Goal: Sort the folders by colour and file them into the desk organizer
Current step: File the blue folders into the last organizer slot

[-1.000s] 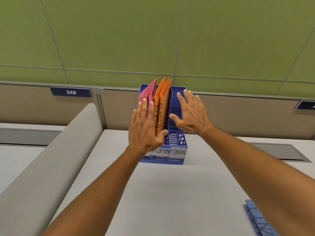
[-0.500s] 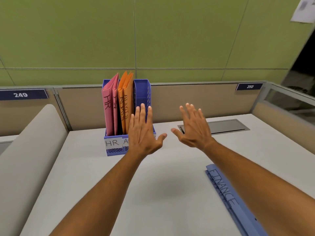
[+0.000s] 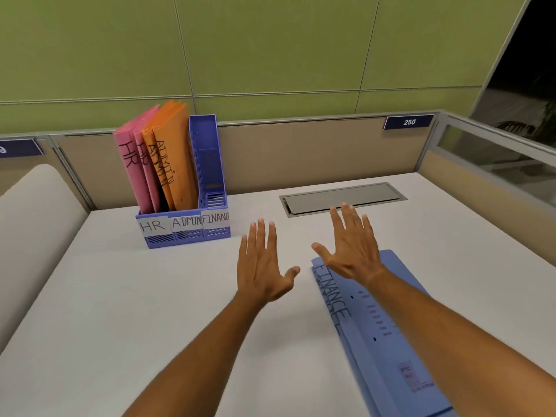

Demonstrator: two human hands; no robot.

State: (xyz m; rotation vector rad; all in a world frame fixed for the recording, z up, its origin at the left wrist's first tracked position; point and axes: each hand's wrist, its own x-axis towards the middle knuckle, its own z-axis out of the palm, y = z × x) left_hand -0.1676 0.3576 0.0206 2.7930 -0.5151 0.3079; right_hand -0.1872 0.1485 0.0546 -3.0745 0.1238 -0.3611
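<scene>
A blue desk organizer stands at the back left of the desk, its front labelled HR, ADMIN and FINANCE. Pink folders marked HR fill its left slot and orange folders marked ADMIN its middle slot; nothing stands in the right slot. Blue folders marked FINANCE lie flat in a stack at the front right. My left hand hovers with fingers spread, just left of the stack. My right hand is spread flat over the stack's far end. Neither hand holds anything.
A grey cable hatch is set into the desk behind my right hand. Beige partition panels run along the back and right, with a sign reading 250. A padded grey divider borders the left side.
Both hands have pulled back from the organizer and moved right toward the blue folders. The view has swung right and down, bringing the whole blue stack into sight.
</scene>
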